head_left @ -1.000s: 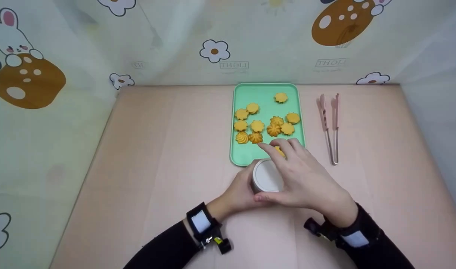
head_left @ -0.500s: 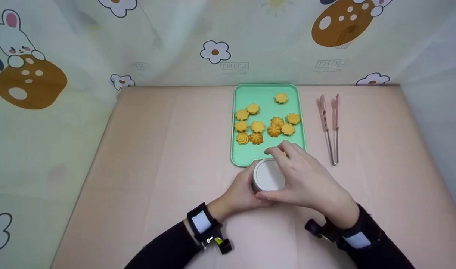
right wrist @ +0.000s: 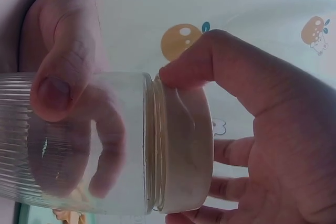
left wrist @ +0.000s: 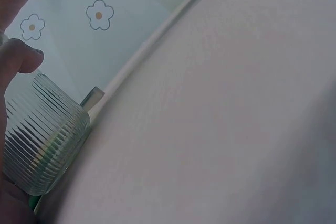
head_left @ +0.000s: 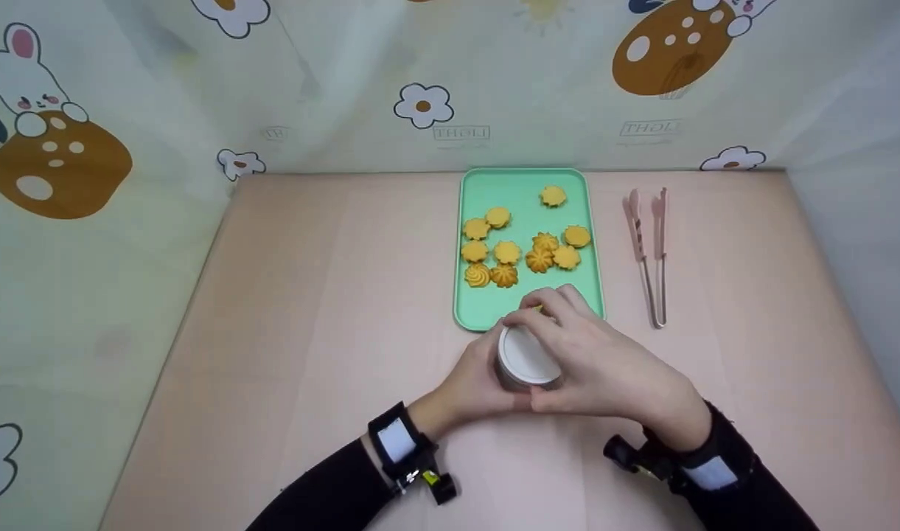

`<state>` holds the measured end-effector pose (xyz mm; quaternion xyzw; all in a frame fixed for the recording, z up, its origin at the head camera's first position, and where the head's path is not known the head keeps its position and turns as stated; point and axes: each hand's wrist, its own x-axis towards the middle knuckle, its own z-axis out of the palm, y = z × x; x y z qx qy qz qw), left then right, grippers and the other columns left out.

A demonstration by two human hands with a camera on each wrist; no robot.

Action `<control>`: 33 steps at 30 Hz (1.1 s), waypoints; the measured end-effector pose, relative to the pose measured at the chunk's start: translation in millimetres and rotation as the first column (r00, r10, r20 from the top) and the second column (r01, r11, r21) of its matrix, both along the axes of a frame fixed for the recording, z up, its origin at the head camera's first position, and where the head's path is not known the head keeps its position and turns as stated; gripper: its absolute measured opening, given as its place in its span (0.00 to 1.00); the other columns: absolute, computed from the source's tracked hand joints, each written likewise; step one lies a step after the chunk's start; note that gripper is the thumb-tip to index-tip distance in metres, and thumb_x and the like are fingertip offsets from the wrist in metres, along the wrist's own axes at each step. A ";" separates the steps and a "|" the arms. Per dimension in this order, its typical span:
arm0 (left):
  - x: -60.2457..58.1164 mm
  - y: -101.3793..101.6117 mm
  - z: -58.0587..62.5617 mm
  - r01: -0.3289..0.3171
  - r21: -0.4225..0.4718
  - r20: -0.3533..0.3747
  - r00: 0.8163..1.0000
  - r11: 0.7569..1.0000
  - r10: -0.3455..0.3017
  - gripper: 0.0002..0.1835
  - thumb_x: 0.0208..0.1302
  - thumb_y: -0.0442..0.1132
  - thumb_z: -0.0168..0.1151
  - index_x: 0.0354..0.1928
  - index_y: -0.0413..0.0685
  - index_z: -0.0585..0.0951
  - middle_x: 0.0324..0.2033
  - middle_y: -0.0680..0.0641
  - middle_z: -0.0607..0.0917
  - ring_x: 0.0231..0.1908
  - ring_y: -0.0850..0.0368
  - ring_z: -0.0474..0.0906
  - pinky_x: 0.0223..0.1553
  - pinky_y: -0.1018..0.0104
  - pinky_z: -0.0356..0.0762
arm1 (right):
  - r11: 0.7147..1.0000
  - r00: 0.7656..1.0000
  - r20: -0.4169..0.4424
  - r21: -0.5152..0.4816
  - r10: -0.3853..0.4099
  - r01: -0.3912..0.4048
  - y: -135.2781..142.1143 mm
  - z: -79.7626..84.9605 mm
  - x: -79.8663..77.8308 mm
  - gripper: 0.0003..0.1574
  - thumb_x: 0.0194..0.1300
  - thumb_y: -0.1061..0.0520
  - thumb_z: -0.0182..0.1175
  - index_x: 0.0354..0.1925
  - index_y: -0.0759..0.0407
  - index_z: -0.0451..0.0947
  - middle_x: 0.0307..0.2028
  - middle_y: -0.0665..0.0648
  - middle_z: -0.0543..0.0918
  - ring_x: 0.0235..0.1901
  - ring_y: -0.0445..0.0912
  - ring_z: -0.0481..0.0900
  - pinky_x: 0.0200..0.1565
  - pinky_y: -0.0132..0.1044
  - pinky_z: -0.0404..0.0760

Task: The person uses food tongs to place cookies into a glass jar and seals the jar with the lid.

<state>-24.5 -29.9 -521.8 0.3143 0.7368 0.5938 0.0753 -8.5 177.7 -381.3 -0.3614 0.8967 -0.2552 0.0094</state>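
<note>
My left hand point(head_left: 470, 380) grips the ribbed jar point(right wrist: 135, 142), thumb on one side, fingers showing through the glass on the other. My right hand point(head_left: 604, 361) grips the white lid point(head_left: 525, 355), thumb against its lower edge, fingers curled round the far side; lid on jar, narrow band of rim visible between. Jar sits between my hands, just beyond the near edge of the green tray point(head_left: 480, 314); cannot tell whether its base touches the table point(head_left: 324, 295). Right-hand knuckles overhang the tray's near right part. Cookies point(head_left: 506, 252) lie mostly in left and right groups, one apart toward the far edge. Right of tray: a strip of table, then the tongs point(head_left: 643, 259), tips away from me. Widest room is left of tray. Tray's far edge nearly meets the patterned sheet point(head_left: 346, 88).
</note>
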 end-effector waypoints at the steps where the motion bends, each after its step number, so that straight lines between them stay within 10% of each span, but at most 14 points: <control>1: 0.3 -0.1 0.0 0.002 0.004 0.009 1.000 1.000 -0.002 0.54 0.52 0.45 0.88 0.80 0.51 0.68 0.70 0.51 0.80 0.68 0.55 0.78 0.74 0.54 0.74 | 1.000 1.000 0.006 -0.005 0.020 -0.020 0.1 -0.2 -0.2 0.46 0.48 0.53 0.79 0.67 0.52 0.78 0.62 0.53 0.74 0.62 0.50 0.69 0.57 0.46 0.85; 8: 0.7 -0.8 0.3 -0.004 0.000 0.005 1.000 1.000 0.004 0.54 0.52 0.46 0.87 0.80 0.49 0.68 0.71 0.50 0.80 0.69 0.54 0.77 0.76 0.53 0.72 | 0.992 0.994 -0.011 -0.045 0.113 -0.114 0.2 -1.0 -0.5 0.43 0.55 0.53 0.77 0.69 0.50 0.77 0.66 0.48 0.75 0.67 0.47 0.69 0.65 0.52 0.78; 18: -1.8 0.2 -0.5 -0.011 -0.018 -0.006 1.000 1.000 0.011 0.49 0.53 0.42 0.85 0.76 0.49 0.70 0.67 0.47 0.82 0.66 0.53 0.79 0.72 0.55 0.77 | 0.989 0.984 -0.099 0.012 -0.149 0.150 -7.1 -2.5 4.8 0.60 0.54 0.20 0.77 0.69 0.57 0.76 0.60 0.60 0.75 0.62 0.58 0.72 0.61 0.53 0.83; 33: 0.4 1.2 1.9 -0.001 -0.004 -0.015 1.000 1.000 0.001 0.54 0.52 0.41 0.86 0.80 0.49 0.66 0.71 0.49 0.79 0.69 0.54 0.77 0.75 0.55 0.73 | 1.000 0.994 -0.108 0.024 0.000 0.003 -3.2 -5.7 -0.2 0.44 0.56 0.41 0.80 0.66 0.54 0.79 0.58 0.57 0.76 0.57 0.52 0.71 0.53 0.46 0.87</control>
